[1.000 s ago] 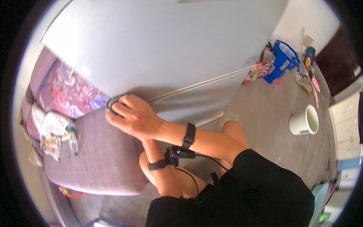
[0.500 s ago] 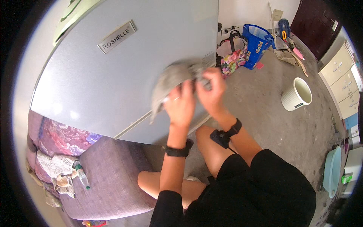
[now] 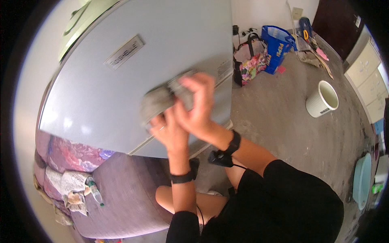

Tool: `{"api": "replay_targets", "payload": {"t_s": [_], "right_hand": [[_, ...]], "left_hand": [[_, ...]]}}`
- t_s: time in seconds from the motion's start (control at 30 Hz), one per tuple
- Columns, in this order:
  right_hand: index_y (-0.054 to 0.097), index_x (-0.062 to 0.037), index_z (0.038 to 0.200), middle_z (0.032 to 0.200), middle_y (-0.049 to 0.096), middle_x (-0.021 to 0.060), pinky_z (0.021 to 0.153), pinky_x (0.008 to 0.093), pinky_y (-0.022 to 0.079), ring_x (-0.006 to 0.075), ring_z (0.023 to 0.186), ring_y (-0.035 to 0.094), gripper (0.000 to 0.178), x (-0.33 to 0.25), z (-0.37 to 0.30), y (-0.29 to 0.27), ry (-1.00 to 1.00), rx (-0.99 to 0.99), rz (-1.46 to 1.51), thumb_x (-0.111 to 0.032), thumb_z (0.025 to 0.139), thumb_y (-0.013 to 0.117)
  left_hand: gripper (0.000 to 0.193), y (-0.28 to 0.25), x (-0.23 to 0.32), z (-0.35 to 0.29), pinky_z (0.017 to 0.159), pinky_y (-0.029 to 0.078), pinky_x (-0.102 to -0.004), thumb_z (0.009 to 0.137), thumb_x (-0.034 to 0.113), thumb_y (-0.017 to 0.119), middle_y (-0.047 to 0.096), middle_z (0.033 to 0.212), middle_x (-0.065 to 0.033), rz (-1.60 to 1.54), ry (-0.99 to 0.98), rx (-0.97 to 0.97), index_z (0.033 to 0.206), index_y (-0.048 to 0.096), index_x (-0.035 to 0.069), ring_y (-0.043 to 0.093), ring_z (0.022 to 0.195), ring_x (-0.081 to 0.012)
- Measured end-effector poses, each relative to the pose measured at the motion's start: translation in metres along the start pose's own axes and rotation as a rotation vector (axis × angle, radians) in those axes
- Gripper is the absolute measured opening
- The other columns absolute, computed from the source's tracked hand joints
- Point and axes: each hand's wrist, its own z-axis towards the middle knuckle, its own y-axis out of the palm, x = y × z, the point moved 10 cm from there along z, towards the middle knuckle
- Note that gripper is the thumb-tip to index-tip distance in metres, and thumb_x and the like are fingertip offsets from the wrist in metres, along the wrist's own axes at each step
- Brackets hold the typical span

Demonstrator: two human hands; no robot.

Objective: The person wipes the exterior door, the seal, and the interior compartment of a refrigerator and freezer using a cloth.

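Note:
Both hands hold a crumpled grey cloth [image 3: 157, 103] in front of the pale grey door of a refrigerator [image 3: 97, 93]. My left hand [image 3: 172, 131], with a ring on one finger, grips the cloth's lower part. Close beside it, my right hand [image 3: 198, 107] is closed on the upper right part, which is bunched up. The cloth and fingers are somewhat blurred by motion, and I cannot tell how much of the cloth touches the door. A black strap [image 3: 182, 177] circles my left wrist; another strap [image 3: 234, 142] with a small black device is on my right.
On the left stands a purple sofa [image 3: 121, 202] with a plastic bottle [image 3: 95, 192] and a crumpled towel [image 3: 73, 184]. To the right are a white bin [image 3: 318, 103], a blue bag [image 3: 275, 52], a floral bag [image 3: 249, 62], a light blue basin [image 3: 358, 182] and a cream drawer cabinet [image 3: 366, 81].
Both hands have moved left with the cloth across the door. My right hand has come closer over the left, and the cloth is more bunched. The view has shifted slightly.

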Motion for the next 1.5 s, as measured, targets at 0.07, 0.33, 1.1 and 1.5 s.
{"api": "replay_targets", "payload": {"t_s": [0.07, 0.33, 1.1, 1.5], "right_hand": [[0.06, -0.0047, 0.117, 0.109, 0.054, 0.0155, 0.078, 0.041, 0.051, 0.032, 0.099, 0.056, 0.052, -0.021, -0.015, 0.02, -0.026, -0.072, 0.138, -0.008, 0.068, 0.076], [0.063, -0.014, 0.118, 0.108, 0.055, 0.0085, 0.058, 0.0327, 0.052, 0.0202, 0.075, 0.059, 0.042, -0.081, -0.052, 0.085, -0.215, -0.313, 0.456, -0.015, 0.077, 0.074], [0.059, -0.0054, 0.119, 0.112, 0.059, 0.0165, 0.08, 0.0405, 0.052, 0.0341, 0.099, 0.06, 0.046, -0.016, 0.016, 0.002, -0.106, 0.011, 0.176, 0.0, 0.076, 0.074], [0.056, -0.0014, 0.11, 0.105, 0.06, 0.0148, 0.08, 0.0372, 0.049, 0.0285, 0.091, 0.06, 0.04, -0.005, 0.07, -0.016, -0.132, 0.193, 0.131, 0.001, 0.075, 0.076]], "left_hand": [[0.043, -0.001, -0.049, -0.033, 0.091, 0.043, -0.051, 0.085, 0.027, 0.067, 0.056, 0.118, -0.0156, 0.178, -0.06, -0.02, 0.123, 0.06, 0.008, 0.052, 0.111, -0.0384], [0.048, -0.058, -0.091, -0.04, 0.088, 0.042, -0.057, 0.091, 0.03, 0.06, 0.049, 0.105, -0.0207, 0.778, 0.144, -0.041, 0.122, 0.044, -0.004, 0.051, 0.1, -0.0373], [0.039, -0.064, -0.001, 0.063, 0.077, 0.044, -0.0501, 0.07, 0.033, 0.077, 0.048, 0.102, -0.0181, 0.304, 0.208, 0.013, 0.094, 0.061, 0.007, 0.051, 0.096, -0.0388], [0.038, -0.05, 0.028, 0.103, 0.078, 0.046, -0.0427, 0.072, 0.037, 0.076, 0.048, 0.113, -0.0106, 0.197, 0.305, 0.129, 0.104, 0.064, 0.019, 0.054, 0.097, -0.0297]]}}
